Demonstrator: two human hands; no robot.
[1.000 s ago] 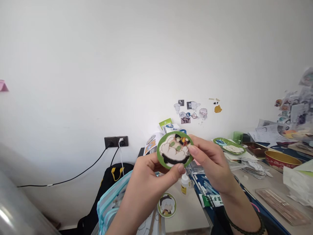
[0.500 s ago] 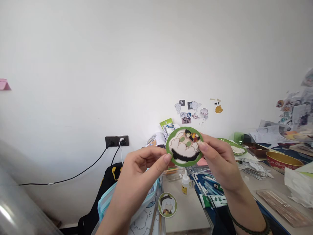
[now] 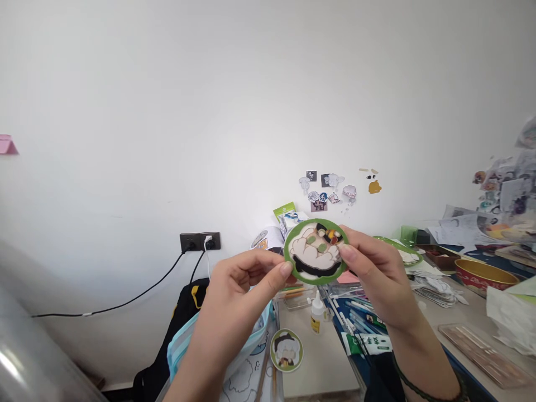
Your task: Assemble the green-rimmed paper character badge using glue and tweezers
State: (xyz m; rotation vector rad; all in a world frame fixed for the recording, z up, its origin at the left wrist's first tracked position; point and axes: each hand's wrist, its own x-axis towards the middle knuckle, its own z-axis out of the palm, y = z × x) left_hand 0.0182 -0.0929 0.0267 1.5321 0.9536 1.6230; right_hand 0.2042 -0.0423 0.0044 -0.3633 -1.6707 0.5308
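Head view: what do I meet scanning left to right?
Pink piece at the frame's left edge → wall socket → left hand → green round disc, pinched at its edges by the fingers of both hands → right hand → gold bowl.

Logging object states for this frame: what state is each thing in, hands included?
green disc, held up in the air, picture side toward the camera
left hand, pinching the green disc's left edge
right hand, pinching its right edge
glue bottle, upright on the table, cap on
small disc, flat on the table, picture up
wall socket, white plug in it
gold bowl, upright, contents hidden
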